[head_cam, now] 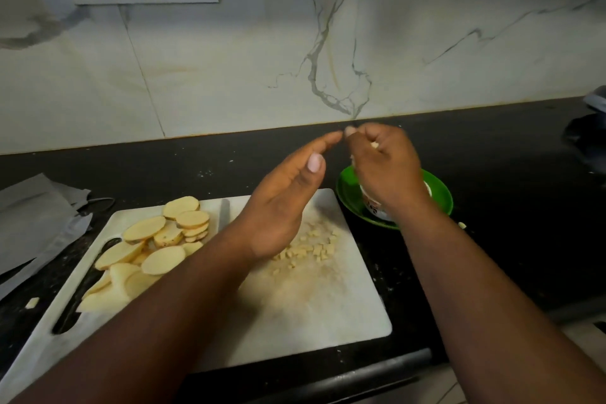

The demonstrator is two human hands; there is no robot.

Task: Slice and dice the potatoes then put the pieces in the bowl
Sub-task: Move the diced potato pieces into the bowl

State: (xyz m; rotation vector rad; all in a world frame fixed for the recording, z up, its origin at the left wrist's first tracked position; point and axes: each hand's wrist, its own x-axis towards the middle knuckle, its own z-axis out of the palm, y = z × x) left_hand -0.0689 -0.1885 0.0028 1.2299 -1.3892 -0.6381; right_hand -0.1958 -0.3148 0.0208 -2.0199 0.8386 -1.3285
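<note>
Fingers: right hand (387, 170) pinches potato dice (374, 145) over bowl (377, 210) | left hand (282, 203) wide

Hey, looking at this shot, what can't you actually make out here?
Head view only:
- Bowl contents: hidden by the right hand.
- Right hand's grip: blurred.
- Dark object far right: cut by the frame edge.
- Knife: none visible.

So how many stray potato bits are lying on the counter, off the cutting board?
2 visible: one potato bit on the dark counter left of the cutting board, another potato bit right of the green plate. The arms may hide more.
</note>
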